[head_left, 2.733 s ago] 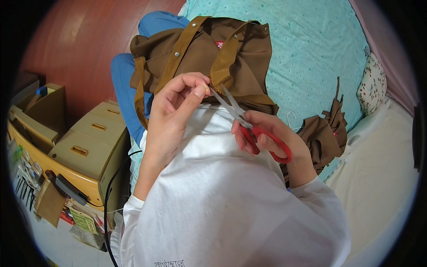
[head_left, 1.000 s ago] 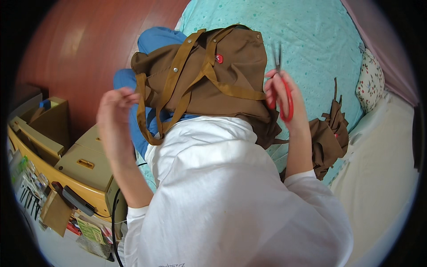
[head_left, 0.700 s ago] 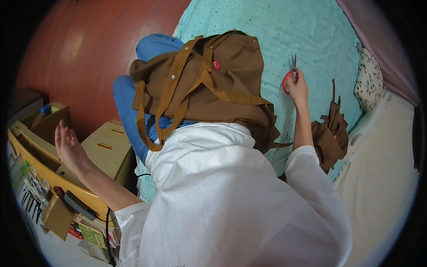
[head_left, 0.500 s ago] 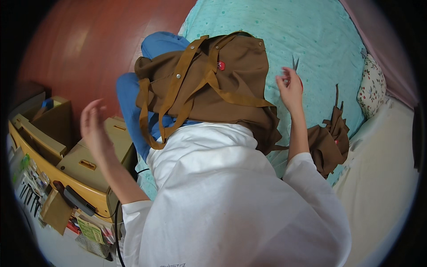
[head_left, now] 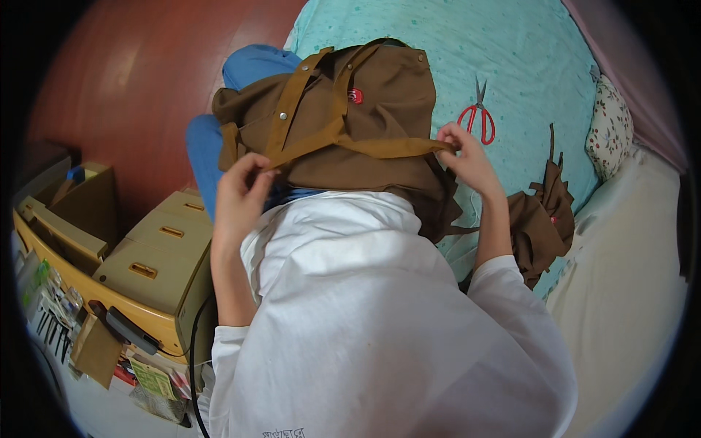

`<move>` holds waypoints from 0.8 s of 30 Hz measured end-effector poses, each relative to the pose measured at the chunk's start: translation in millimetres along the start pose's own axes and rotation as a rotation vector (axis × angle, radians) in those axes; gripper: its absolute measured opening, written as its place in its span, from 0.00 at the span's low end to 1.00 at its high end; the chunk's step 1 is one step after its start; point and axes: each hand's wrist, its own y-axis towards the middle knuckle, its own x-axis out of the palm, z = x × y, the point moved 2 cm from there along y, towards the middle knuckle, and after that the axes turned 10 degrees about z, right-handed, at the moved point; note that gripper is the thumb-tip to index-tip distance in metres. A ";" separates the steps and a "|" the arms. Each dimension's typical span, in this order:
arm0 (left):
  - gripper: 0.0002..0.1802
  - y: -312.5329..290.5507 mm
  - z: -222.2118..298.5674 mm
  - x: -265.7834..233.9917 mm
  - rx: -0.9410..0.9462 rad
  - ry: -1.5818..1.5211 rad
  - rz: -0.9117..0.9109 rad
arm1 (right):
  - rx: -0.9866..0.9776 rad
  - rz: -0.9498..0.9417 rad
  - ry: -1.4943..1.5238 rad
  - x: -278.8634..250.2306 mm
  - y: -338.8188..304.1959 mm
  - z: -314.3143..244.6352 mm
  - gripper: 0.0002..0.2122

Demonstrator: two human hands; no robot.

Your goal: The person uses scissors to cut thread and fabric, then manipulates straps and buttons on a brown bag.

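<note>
Nearest, the left hand (head_left: 237, 197) pinches one end of a tan strap (head_left: 350, 142), fingers closed on it just under a brown bag (head_left: 358, 124) that lies on the lap. The strap runs taut from those fingers across the bag to the right hand (head_left: 467, 157), whose fingertips are closed on its other end. Right of the right-hand fingers lie brown scraps (head_left: 537, 223). Beyond those fingers, apart from them, red-handled scissors (head_left: 478, 117) lie on a teal sheet (head_left: 511, 58), blades shut.
</note>
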 end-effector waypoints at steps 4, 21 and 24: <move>0.05 4.4 22.5 -22.1 0.024 -0.016 0.061 | 0.112 0.133 0.184 -36.6 0.1 19.1 0.10; 0.13 21.2 46.1 -42.1 0.053 0.104 -0.017 | 0.200 0.390 0.537 -118.5 -19.4 11.1 0.08; 0.15 27.2 50.5 -44.2 0.344 0.161 0.051 | 0.292 0.519 0.324 -117.5 -6.4 30.0 0.10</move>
